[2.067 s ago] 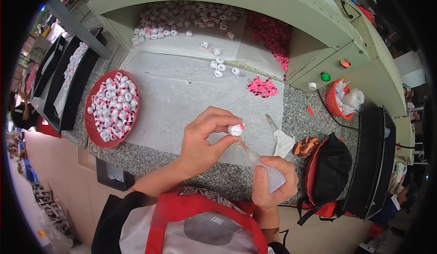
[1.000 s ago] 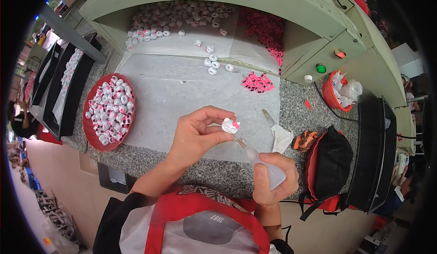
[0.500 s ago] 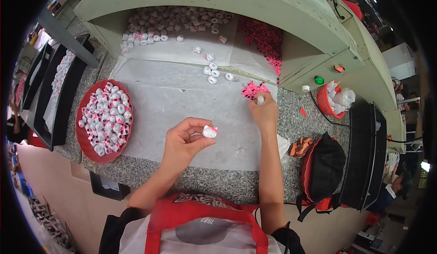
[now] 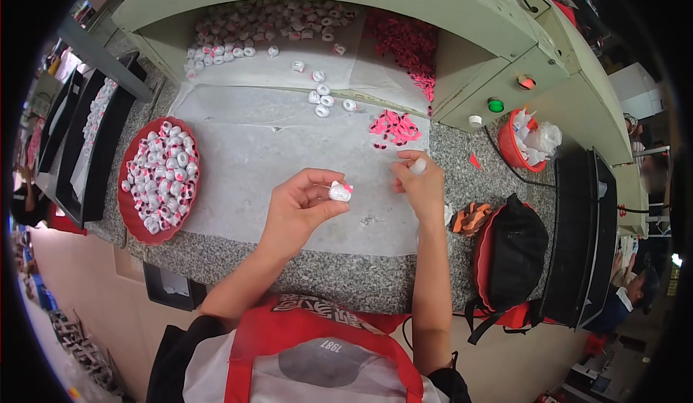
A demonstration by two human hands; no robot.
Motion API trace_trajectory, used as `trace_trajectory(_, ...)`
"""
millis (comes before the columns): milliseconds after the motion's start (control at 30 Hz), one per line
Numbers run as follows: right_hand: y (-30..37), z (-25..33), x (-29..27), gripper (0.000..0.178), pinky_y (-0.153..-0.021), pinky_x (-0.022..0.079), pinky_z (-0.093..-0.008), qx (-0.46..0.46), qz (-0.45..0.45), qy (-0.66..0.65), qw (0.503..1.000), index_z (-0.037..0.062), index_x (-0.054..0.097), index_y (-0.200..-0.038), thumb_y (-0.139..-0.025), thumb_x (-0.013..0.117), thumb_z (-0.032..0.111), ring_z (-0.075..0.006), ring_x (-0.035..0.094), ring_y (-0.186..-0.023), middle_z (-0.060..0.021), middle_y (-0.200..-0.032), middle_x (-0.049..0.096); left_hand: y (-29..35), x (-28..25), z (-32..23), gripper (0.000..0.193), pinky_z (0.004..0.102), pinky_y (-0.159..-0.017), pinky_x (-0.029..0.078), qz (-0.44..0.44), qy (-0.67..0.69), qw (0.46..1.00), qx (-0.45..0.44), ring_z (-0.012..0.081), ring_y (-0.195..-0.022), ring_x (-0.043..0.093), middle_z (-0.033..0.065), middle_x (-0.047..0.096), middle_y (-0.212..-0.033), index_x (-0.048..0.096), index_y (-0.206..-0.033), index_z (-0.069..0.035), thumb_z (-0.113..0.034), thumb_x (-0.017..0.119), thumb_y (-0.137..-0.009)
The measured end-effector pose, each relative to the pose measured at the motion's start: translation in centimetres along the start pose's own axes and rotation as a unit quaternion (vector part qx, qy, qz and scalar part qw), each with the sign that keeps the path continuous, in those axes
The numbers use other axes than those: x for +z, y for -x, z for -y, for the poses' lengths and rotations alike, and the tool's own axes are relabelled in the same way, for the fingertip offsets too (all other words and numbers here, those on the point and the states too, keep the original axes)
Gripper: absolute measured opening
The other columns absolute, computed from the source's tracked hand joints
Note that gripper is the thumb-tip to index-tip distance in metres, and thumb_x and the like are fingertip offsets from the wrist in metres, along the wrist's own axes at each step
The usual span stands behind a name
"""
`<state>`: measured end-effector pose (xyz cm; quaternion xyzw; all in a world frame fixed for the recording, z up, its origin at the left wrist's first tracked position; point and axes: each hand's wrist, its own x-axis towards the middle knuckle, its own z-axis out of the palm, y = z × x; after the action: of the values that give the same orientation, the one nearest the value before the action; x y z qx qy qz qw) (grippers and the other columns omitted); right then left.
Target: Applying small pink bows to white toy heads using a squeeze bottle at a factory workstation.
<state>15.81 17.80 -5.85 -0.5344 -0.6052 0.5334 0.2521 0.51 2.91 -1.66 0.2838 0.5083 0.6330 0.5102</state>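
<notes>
My left hand (image 4: pixel 294 208) pinches a small white cat-head figure (image 4: pixel 341 191) with a pink bow between thumb and fingers, above the paper-covered bench. To its right, my right hand (image 4: pixel 424 186) is closed, thumb and forefinger together. A small white rounded piece (image 4: pixel 419 165) shows at its curled fingers; its kind is unclear. Whatever the fingertips pinch is too small to make out. Just beyond the right hand lies a loose pile of small pink pieces (image 4: pixel 395 128) with dark spots. Several white heads (image 4: pixel 322 100) lie farther back on the paper.
A red scalloped tray (image 4: pixel 124 204) full of white heads stands at left. Under the green-grey hood (image 4: pixel 462 89) lie more heads and a heap of pink pieces (image 4: pixel 404 42). At right are an orange-red basket (image 4: pixel 511 146), a black bag (image 4: pixel 516 255) and black trays (image 4: pixel 577 258).
My right hand has drawn back from the pink pile toward me, leaving the pile in full view. My left hand still holds the cat head, a little nearer the right hand.
</notes>
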Motion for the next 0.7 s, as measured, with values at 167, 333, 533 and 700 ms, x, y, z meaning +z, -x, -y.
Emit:
trace_trajectory(167,2.0,0.3,0.3,0.018,-0.051,0.048,-0.0245,0.030,0.083,-0.169,0.982,-0.0013,0.058,-0.090,-0.073,0.060,0.004,-0.0129,0.057,-0.058,-0.0066,-0.077,0.059,0.2,-0.6,0.0,0.034,0.0233,-0.074,0.047,-0.023,0.009,1.000,0.012,0.0119,-0.081,0.058,0.0070,0.060,-0.089,0.051,-0.103,0.002,0.007,0.060,-0.071)
trace_trajectory(333,3.0,-1.1,1.4,0.010,-0.050,0.042,-0.0209,-0.070,-0.014,0.159,0.985,-0.0035,0.060,-0.078,-0.070,0.063,0.003,-0.0095,0.053,-0.056,-0.0059,-0.063,0.058,0.1,-1.1,-0.4,0.036,0.0233,-0.074,0.047,-0.018,0.023,0.999,0.031,0.0116,-0.082,0.058,0.0065,0.060,-0.090,0.051,-0.107,0.002,0.008,0.059,-0.072)
trace_trajectory(533,7.5,5.9,2.5,0.009,-0.054,0.044,-0.0209,-0.070,0.106,-0.089,0.988,-0.0026,0.059,-0.076,-0.069,0.064,0.000,-0.0104,0.055,-0.057,-0.0064,-0.067,0.059,0.2,-1.5,0.1,0.032,0.0231,-0.077,0.048,-0.035,-0.036,0.995,0.091,0.0128,-0.090,0.055,0.0083,0.056,-0.099,0.053,-0.104,0.003,0.011,0.056,-0.073)
trace_trajectory(700,8.7,6.7,3.7,0.010,-0.052,0.040,-0.0173,-0.079,0.107,-0.106,0.985,-0.0013,0.059,-0.077,-0.070,0.066,0.001,-0.0059,0.052,-0.060,-0.0032,-0.067,0.059,0.4,-1.0,-0.2,0.031,0.0255,-0.081,0.049,-0.006,-0.099,0.978,0.182,0.0170,-0.095,0.054,0.0106,0.050,-0.103,0.056,-0.101,0.002,0.013,0.056,-0.071)
